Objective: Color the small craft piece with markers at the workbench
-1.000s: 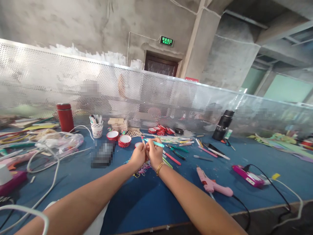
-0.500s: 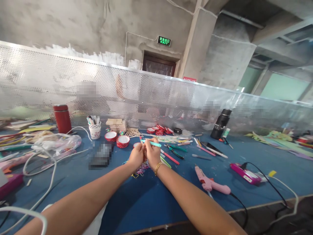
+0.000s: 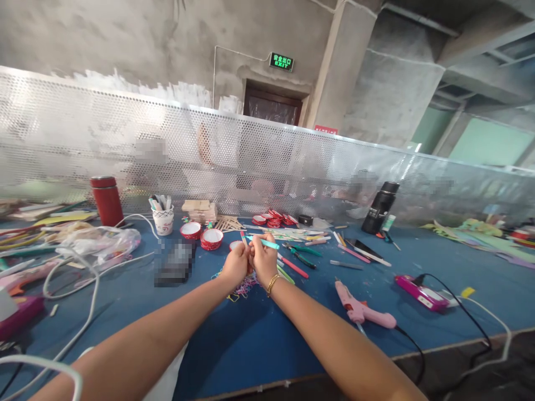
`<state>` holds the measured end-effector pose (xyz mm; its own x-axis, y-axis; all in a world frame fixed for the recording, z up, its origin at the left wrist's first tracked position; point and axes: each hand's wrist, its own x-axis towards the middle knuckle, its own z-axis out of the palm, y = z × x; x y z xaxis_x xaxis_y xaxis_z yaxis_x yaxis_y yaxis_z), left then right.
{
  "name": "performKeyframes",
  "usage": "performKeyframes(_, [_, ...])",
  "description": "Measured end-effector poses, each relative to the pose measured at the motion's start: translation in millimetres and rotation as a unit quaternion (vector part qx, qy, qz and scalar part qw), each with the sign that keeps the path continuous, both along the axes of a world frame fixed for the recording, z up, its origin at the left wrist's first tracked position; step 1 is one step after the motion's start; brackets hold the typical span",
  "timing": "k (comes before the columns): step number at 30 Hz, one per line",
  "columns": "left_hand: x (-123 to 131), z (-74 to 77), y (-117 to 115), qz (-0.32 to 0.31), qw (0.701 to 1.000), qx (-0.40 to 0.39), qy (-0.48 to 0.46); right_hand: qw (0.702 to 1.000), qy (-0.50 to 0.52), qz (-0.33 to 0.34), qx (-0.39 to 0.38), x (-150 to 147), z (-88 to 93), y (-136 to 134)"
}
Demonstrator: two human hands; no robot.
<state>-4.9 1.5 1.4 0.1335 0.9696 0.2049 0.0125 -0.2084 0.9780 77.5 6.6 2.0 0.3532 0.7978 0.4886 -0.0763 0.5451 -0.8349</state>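
Note:
My right hand is closed around a turquoise marker, which lies almost level with its tip toward the left. Close beside it, my left hand pinches a thin stick with a red-coloured end that pokes up above the fingers. The marker's tip is near this stick; I cannot tell whether they touch. Under both hands lies a tangle of colourful thin loops, partly hidden. Just beyond the left hand stand small round red-and-white containers.
A pink glue gun and a purple power strip lie right, with cords. Pliers and loose markers lie beyond my right hand. A paper cup of pens, red flask and black bottle stand farther back.
My hands stay together and have shifted only slightly. The marker sits a little farther right of the stick's red end, which shows more clearly. The camera view has moved a little.

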Motion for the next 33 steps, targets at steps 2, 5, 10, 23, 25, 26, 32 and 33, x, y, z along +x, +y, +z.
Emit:
performKeyframes(2, [0,1.0,-1,-0.004,1.0,-0.005,-0.011,1.0,-0.003,0.0,0.004,0,-0.5,0])
performKeyframes(5, [0,0.9,-1,-0.006,0.999,-0.011,-0.03,1.0,-0.019,-0.007,0.02,-1,-2.4,2])
performKeyframes(10, [-1,-2.8,3,-0.008,1.0,-0.003,-0.02,1.0,-0.013,-0.014,0.02,-1,-6.2,5])
performKeyframes(23, [-1,-1.8,0,0.004,0.999,-0.016,-0.032,0.999,-0.034,-0.015,0.018,0,-10.1,5])
performKeyframes(25, [0,-1.7,0,0.002,0.999,-0.025,-0.044,1.0,-0.024,-0.012,0.01,-1,-8.8,5])
performKeyframes(26, [1,-1.7,-1,0.002,0.998,-0.03,-0.051,1.0,-0.022,-0.011,0.006,-1,-8.2,4])
performKeyframes(32, [1,-1.6,-1,0.007,0.996,-0.046,-0.079,0.999,-0.045,-0.023,0.005,-2,-2.5,1])
performKeyframes(33, [1,-1.6,-1,0.005,0.996,-0.044,-0.084,0.998,-0.05,-0.025,0.008,-2,-1.5,0])
